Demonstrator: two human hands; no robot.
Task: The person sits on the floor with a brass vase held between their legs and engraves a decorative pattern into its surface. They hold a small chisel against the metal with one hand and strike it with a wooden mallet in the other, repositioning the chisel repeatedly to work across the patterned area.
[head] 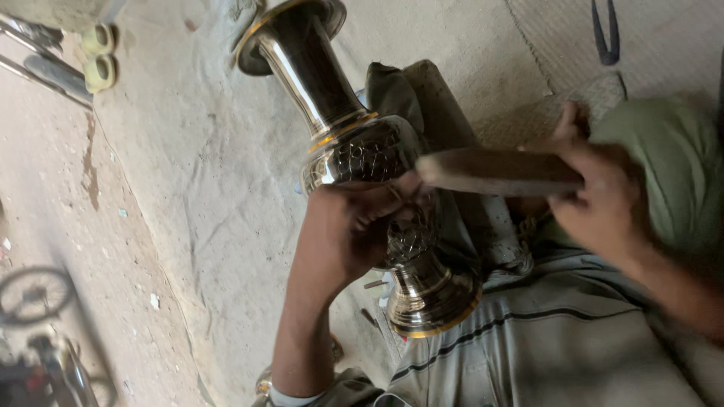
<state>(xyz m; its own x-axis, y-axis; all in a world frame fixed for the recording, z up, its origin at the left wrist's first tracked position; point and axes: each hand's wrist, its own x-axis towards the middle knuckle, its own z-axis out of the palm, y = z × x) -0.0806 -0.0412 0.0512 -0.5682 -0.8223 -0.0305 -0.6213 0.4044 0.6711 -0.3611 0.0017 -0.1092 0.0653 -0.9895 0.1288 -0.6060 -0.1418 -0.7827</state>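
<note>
Left hand [343, 230] fingers pinch small tool on brass vase [354, 154]; right hand [603, 200] grips wooden mallet [498, 172]. Off-centre blow could dent vase or strike fingers.

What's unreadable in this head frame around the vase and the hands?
- Left hand covers part of the metal vase; anything pinched in its fingers is hidden.
- Wooden mallet is motion-blurred; its contact point with the vase is unclear.
- Right hand is blurred; its grip detail is lost.
- Bicycle is blurred and cut by the left edge.

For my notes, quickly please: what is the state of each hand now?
Left hand: closed grip, pressed on the metal vase; anything in its grip cannot be told.
Right hand: closed grip on a wooden stick.
</note>
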